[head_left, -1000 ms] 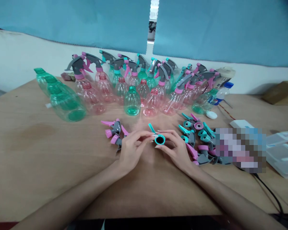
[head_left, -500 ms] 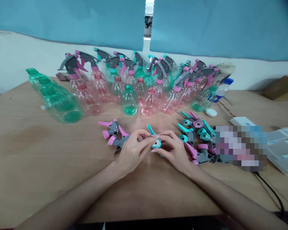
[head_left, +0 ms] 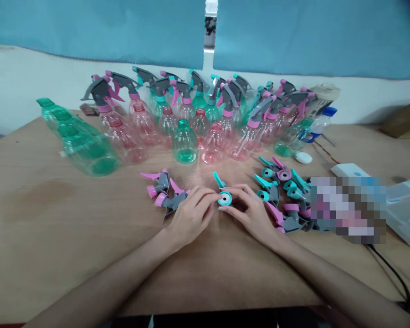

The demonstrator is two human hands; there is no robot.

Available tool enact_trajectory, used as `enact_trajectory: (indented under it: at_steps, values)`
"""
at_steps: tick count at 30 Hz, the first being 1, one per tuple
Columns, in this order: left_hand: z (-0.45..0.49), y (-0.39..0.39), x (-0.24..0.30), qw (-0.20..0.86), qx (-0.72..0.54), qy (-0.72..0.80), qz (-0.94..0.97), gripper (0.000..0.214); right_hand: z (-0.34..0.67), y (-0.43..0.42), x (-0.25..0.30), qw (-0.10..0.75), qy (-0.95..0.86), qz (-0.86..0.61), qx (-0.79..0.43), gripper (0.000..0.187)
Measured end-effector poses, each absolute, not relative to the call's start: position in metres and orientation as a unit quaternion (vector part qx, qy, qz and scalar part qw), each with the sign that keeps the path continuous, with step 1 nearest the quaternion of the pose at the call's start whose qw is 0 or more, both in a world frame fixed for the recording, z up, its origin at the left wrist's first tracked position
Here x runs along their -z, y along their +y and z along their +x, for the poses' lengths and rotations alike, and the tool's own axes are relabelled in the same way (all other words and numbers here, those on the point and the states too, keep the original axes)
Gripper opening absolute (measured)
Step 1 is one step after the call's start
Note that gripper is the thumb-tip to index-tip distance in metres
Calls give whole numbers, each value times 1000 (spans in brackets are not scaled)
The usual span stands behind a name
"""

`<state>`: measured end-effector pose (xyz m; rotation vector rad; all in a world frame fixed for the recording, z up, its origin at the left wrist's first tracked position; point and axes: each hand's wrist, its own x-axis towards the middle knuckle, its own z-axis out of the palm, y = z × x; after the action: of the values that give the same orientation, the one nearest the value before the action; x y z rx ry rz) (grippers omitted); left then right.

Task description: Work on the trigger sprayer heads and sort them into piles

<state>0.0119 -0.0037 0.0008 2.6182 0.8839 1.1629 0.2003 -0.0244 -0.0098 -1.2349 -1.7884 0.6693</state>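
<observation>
A trigger spray head (head_left: pixel 224 198) with a turquoise collar and lever is held in front of me, the collar's opening facing me. Inside the ring shows a white disc with a dark central hole. My right hand (head_left: pixel 251 207) grips the collar from the right between thumb and fingers. From the left, my left hand (head_left: pixel 193 212) has its fingers bent and a fingertip on the collar's rim and white inside; its thumb is mostly hidden. Beside my left hand lie two pink-and-grey spray heads (head_left: pixel 160 183). Right of my right hand is a pile of turquoise and pink spray heads (head_left: pixel 269 193).
Behind stand several pink and green bottles, some with spray heads, some uncapped like the green bottle (head_left: pixel 185 143). Green bottles (head_left: pixel 92 150) lean or lie at left. At right are a white oval object (head_left: pixel 304 157), a blurred-out patch, a clear plastic box (head_left: pixel 408 214) and a black cable (head_left: pixel 392 266).
The spray head's collar now faces me more fully, showing more of the white disc. My left fingers have drawn slightly down from its top to its left side. The view has shifted slightly.
</observation>
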Motion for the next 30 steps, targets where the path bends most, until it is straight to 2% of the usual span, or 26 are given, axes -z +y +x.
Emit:
enact_trajectory:
  at_steps: [12, 15, 17, 25, 30]
  values:
    - [12, -7, -5, 67, -394, 256, 880, 28, 204, -24, 15, 436, -701, -488, -283, 26]
    - [14, -11, -8, 97, -377, 236, 890, 26, 205, -24, 17, 434, -695, -493, -291, 28]
    - [15, -13, -10, 110, -371, 229, 893, 34, 205, -24, 18, 432, -691, -497, -296, 28]
    - [16, -10, -12, 106, -279, 283, 911, 45, 206, -23, 19, 431, -688, -492, -315, 28]
    - [17, -10, -11, 113, -276, 281, 912, 44, 206, -22, 19, 439, -682, -490, -320, 29]
